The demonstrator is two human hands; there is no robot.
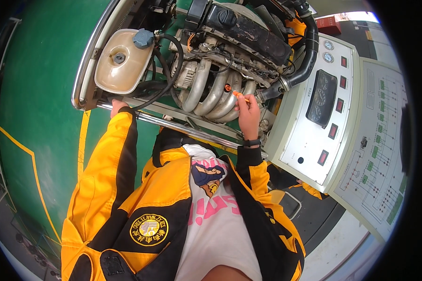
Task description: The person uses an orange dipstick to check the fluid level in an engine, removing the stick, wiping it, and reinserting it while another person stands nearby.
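Note:
My right hand (249,112) is closed in a pinch on a small orange piece (237,94), which looks like an oil dipstick handle. Just beyond it sits an orange-rimmed tube opening (228,87) between the curved silver intake pipes (216,93) of an engine. Whether the orange piece touches that rim, I cannot tell. Over at the left, my left hand (117,107) grips the chrome rail (183,125) near the frame's corner; its fingers are partly hidden. Right above that hand stands a yellowed coolant tank (122,61) with a blue-grey cap (143,39).
A black engine cover (248,33) lies behind the pipes. Black hoses (179,61) run beside the tank. A thick black pipe (309,51) curves toward a white instrument panel (321,140) on the right, with a wiring-diagram board (375,140) past it. Green floor (37,107) has yellow lines.

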